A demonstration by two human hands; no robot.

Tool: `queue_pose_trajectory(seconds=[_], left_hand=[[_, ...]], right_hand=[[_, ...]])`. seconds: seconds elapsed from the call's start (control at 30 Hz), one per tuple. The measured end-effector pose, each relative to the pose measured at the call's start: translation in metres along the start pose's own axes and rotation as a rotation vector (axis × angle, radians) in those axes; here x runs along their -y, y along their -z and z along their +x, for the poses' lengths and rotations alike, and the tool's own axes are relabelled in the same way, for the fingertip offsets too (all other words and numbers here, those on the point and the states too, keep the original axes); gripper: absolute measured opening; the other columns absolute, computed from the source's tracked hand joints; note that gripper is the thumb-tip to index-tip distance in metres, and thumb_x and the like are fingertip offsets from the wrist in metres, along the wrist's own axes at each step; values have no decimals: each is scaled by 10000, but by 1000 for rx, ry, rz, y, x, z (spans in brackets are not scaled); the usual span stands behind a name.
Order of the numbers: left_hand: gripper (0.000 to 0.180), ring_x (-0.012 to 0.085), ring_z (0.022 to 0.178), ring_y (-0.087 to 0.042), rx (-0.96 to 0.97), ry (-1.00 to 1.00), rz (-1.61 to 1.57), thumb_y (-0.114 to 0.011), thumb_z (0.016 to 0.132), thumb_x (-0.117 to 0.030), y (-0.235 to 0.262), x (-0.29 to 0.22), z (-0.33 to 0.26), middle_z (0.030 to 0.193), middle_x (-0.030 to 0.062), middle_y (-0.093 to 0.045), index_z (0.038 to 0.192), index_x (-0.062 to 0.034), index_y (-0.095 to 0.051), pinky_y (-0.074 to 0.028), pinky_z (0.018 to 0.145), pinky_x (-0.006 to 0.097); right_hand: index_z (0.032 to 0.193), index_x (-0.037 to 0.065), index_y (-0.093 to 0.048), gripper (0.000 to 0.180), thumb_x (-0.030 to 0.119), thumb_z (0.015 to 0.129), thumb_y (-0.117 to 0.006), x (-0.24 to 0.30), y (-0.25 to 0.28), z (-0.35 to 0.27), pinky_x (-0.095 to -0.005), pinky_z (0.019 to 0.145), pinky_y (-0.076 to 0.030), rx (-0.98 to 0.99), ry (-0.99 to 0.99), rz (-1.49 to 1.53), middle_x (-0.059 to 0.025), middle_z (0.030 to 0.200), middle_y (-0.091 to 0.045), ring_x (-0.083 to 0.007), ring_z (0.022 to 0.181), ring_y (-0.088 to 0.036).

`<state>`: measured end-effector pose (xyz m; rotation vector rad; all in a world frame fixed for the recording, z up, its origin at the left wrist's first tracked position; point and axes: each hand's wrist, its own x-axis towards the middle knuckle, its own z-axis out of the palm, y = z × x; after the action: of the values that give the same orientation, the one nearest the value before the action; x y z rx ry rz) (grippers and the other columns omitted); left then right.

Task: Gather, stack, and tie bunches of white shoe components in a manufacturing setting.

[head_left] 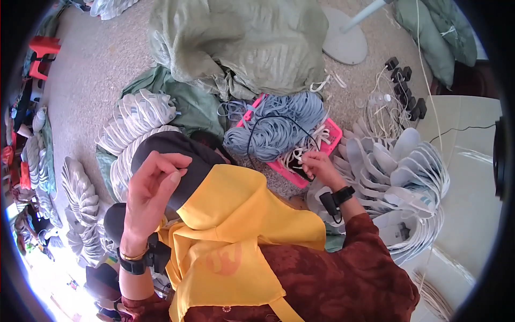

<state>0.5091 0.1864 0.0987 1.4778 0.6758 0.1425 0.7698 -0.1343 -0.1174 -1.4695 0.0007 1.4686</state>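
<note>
My left hand (151, 192) is raised over the dark cloth (177, 155) on my lap. Its fingers are bent and the thumb meets a fingertip; whatever is pinched there, if anything, is too small to see. At the near right of the pink basket (333, 134), my right hand (319, 167) is closed, its fingertips beside a tangle of white cords (292, 158). What it grips is hidden. Bundles of grey-blue flat cord (279, 126) fill most of the basket, with a thin black cable looped across them. A yellow apron (230, 214) covers my lap.
Stacked white shoe-sole-shaped pieces stand on the right (407, 172) and left (137, 121). A large grey-green sack (241, 43) lies beyond the basket. Black power adapters (405, 88) sit at the far right, near a round stand base (346, 40). A red stool (43, 53) is far left.
</note>
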Motion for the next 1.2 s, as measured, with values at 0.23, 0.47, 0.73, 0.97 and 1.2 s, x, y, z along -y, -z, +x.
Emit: queue_pose_trajectory(seconds=[0.23, 0.47, 0.73, 0.97, 1.2], left_hand=[[20, 134, 1059, -550, 4, -6, -6, -519, 952, 30, -2, 3, 0, 1122, 117, -601, 956, 33, -538, -450, 975, 301], [20, 129, 1051, -545, 81, 17, 19, -525, 964, -3, -8, 3, -1, 1147, 109, -599, 974, 6, -539, -454, 953, 305], [155, 134, 1020, -597, 250, -156, 222, -542, 910, 61, -47, 13, 22, 1163, 122, -593, 1054, 25, -497, -508, 872, 289], [231, 221, 840, -679, 307, -213, 95, -570, 888, 33, -93, 34, 37, 957, 122, -641, 1078, 13, -441, -547, 743, 331], [113, 76, 781, -607, 282, 117, -54, -507, 1007, -74, -91, 39, 41, 837, 39, -642, 920, -3, -516, -514, 740, 245]], right_hand=[[937, -11, -652, 210, 195, 952, -616, 101, -52, -40, -199, 455, -390, 136, 253, 10, -17, 673, -592, -75, 509, -514], [936, -19, -662, 192, 161, 956, -598, 158, -92, -57, -191, 448, -390, 217, 321, -300, -16, 668, -622, -56, 474, -514], [930, -16, -675, 132, 102, 935, -615, 163, -123, -62, -195, 511, -435, 322, 314, -541, -32, 728, -668, -41, 576, -573], [935, -28, -669, 131, 87, 924, -609, 158, -146, -66, -217, 608, -484, 407, 385, -602, -36, 765, -665, -67, 678, -619], [936, 6, -673, 138, 97, 833, -690, 63, -43, 26, -309, 590, -504, 29, 430, -924, -96, 777, -688, -183, 650, -640]])
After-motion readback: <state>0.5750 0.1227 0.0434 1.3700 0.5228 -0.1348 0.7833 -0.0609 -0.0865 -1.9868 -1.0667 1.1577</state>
